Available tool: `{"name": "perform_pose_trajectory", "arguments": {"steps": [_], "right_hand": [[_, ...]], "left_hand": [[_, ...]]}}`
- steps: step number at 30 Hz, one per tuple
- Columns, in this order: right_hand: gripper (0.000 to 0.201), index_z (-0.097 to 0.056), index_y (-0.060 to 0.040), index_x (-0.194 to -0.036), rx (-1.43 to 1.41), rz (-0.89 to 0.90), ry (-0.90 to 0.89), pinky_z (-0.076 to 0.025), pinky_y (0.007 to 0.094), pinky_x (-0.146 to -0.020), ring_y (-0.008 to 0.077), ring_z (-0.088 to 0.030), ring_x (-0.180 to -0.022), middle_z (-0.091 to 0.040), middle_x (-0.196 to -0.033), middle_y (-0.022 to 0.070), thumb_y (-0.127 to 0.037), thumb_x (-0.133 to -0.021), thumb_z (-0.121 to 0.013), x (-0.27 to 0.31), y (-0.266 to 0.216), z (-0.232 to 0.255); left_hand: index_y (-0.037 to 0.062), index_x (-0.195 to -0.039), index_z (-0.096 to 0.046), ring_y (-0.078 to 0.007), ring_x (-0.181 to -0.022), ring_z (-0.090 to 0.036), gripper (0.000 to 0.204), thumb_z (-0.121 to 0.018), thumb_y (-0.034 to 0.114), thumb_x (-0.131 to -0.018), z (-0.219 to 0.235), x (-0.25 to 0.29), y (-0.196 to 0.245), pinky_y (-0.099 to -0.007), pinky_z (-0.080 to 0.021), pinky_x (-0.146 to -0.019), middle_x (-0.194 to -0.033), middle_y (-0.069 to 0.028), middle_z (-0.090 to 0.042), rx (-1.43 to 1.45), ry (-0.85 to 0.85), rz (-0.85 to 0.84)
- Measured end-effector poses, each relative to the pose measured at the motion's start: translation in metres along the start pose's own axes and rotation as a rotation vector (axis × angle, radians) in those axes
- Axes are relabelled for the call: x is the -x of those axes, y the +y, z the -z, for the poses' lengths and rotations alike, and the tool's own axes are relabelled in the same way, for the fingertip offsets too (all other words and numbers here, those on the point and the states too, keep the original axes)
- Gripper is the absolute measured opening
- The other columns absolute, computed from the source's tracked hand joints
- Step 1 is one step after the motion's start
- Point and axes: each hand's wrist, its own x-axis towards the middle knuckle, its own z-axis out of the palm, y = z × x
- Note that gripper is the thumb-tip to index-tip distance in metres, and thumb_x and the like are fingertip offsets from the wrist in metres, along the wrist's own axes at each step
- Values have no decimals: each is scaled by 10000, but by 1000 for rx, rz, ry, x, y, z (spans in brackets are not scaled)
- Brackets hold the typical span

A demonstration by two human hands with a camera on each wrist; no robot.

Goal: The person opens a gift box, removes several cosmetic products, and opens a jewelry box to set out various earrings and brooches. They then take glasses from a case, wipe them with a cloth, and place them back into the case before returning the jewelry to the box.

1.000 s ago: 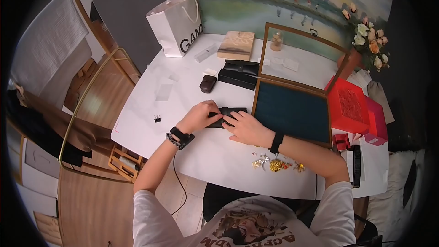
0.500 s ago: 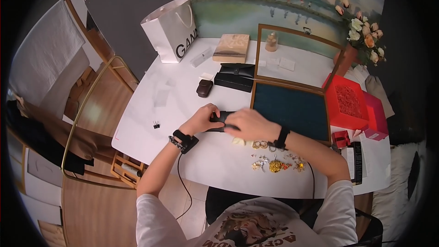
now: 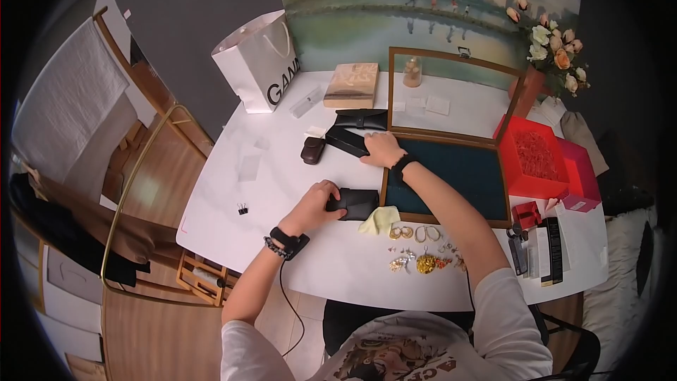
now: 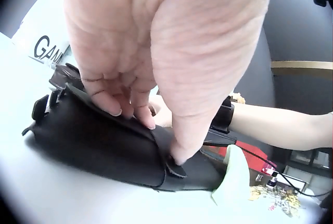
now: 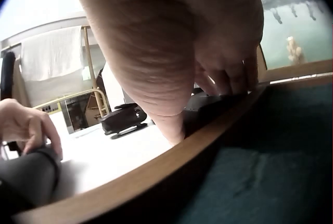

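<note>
Gripping the left end of a black case on the tabletop, my left hand should find it light and pliable, best held across the flap; farther right, my right hand grips a likely stiff black box.

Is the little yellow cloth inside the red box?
No, the yellow cloth lies on the white table, at the end of the black case that the left hand touches.

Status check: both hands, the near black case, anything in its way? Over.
Left hand gripping near black case. Right hand on black box, thumb and fingers around its end. Pale cloth against near case's right end, possible snag.
</note>
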Motion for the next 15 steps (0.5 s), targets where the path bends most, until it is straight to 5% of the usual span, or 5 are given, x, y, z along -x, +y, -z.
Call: {"name": "perform_pose_trajectory", "arguments": {"steps": [6, 8, 10, 12, 15], "right_hand": [[593, -594, 62, -1256, -398, -212, 26, -547, 501, -920, 440, -725, -995, -744, -1048, 274, -387, -888, -715, 23, -23, 55], [600, -585, 47, -1307, -774, -293, 302, -560, 504, -872, 430, -729, -992, -722, -1120, 292, -395, -913, -685, 30, -7, 48], [570, -579, 46, -1342, -844, -203, 371, -581, 453, -771, 339, -747, -939, -722, -1170, 255, -350, -946, -682, 48, 7, 42], [509, -581, 51, -1353, -1168, -261, 272, -578, 356, -692, 203, -726, -858, -736, -1133, 176, -261, -966, -696, 77, 4, 48], [470, -535, 55, -1412, -1245, -233, 314, -553, 275, -638, 122, -681, -698, -728, -1063, 148, -138, -1003, -662, 109, -11, 49]], "left_hand": [[-10, -1109, -658, -236, -983, -667, 385, -793, 302, -929, 14, -5, 16, -347, -560, -789, -1170, -118, -661, 186, 88, 42], [-8, -1250, -662, -180, -1021, -678, 440, -677, 377, -1037, 16, -20, 23, -329, -559, -858, -1317, -118, -640, 536, 162, 317], [-40, -1338, -591, -210, -1089, -683, 571, -605, 462, -1064, 3, -35, 35, -320, -575, -904, -1341, -142, -627, 622, 192, 256], [-76, -1414, -494, -243, -1146, -683, 674, -565, 501, -1074, -13, -57, 57, -336, -589, -949, -1342, -166, -621, 1020, 360, 499], [-36, -1389, -502, -236, -1109, -708, 713, -585, 576, -1033, -31, -89, 61, -352, -624, -921, -1268, -154, -657, 1341, 137, 317]]}}
